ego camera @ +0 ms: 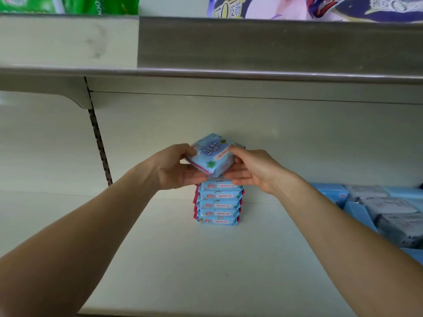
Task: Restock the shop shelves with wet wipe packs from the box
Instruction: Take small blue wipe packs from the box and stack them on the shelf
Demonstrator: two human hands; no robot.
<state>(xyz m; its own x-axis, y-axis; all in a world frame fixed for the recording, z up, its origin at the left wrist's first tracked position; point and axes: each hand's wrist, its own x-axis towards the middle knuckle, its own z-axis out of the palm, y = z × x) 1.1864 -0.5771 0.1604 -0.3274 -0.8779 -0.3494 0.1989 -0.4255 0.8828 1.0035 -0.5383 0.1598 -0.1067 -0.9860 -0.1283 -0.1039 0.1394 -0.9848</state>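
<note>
risk: the stack [218, 203] of wet wipe packs is narrow, several layers high, and stands alone on the shelf [206, 259] with nothing bracing either side. judged most likely failure: the held pack [212, 154] lands off-centre or skewed and the column leans or topples. the pack is tilted above the stack with its near corner lowest, so that corner could touch first and nudge the top layers. the wrappers look glossy, so layers may slide on one another. fingers of both hands lie just over the stack's top, and drawing them out carelessly could drag the new pack along.

hands: the left hand [176, 167] pinches the pack's left edge, thumb on top, fingers underneath and nearly straight. the right hand [249, 170] takes the right edge the same way. each holds this one pack only.

pack: directly above the stack; whether it touches the top layer cannot be told. soft light-blue film wrapper, white print, green leaf mark, pink-red seam, a label flap on its face. it matches the stack below. grey-blue packs [386, 209] lie well to the right of the stack. the box is not in view.
</note>
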